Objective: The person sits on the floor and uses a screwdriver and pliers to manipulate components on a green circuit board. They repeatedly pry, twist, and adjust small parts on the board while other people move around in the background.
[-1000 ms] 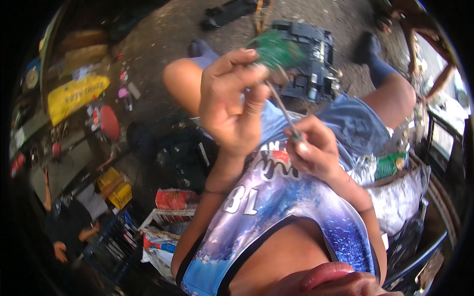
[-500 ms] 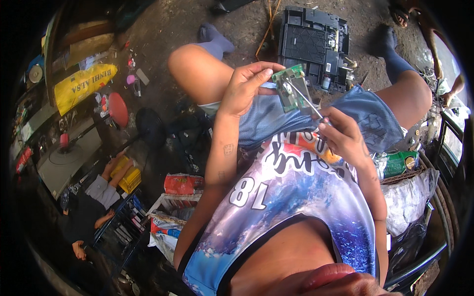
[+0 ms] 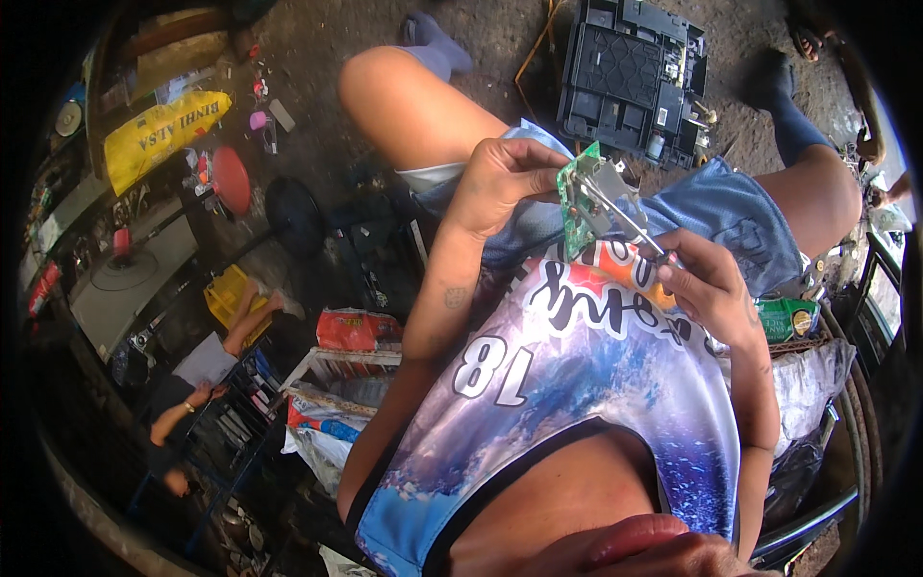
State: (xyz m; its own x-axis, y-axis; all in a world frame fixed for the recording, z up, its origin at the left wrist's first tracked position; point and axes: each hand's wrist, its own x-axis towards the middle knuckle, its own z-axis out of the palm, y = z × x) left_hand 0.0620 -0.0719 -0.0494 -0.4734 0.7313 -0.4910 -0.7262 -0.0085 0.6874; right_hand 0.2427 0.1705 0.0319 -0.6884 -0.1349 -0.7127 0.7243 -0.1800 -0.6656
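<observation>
My left hand [image 3: 507,188] pinches the edge of a green circuit board [image 3: 574,223] between thumb and fingers, above my lap. The board is tilted, and a grey metal plate [image 3: 612,181] stands out from its right side. My right hand [image 3: 707,281] is closed around a thin screwdriver [image 3: 645,238], whose handle is mostly hidden by the fingers. Its metal shaft points up and left across the metal part; I cannot tell exactly where the tip touches. Beyond my lap, a black plastic housing [image 3: 615,72] lies on the ground between my legs.
A yellow sack [image 3: 159,144] and a red round object [image 3: 232,180] lie at the left. Another person's arm [image 3: 245,317] reaches toward a yellow container [image 3: 227,293] at lower left. A green packet [image 3: 788,319] and a whitish sack [image 3: 808,380] are at my right.
The circuit board has turned from facing up to a steeper tilt, showing its metal plate. Both hands and the board sit slightly farther right and lower in view. The person at left has shifted.
</observation>
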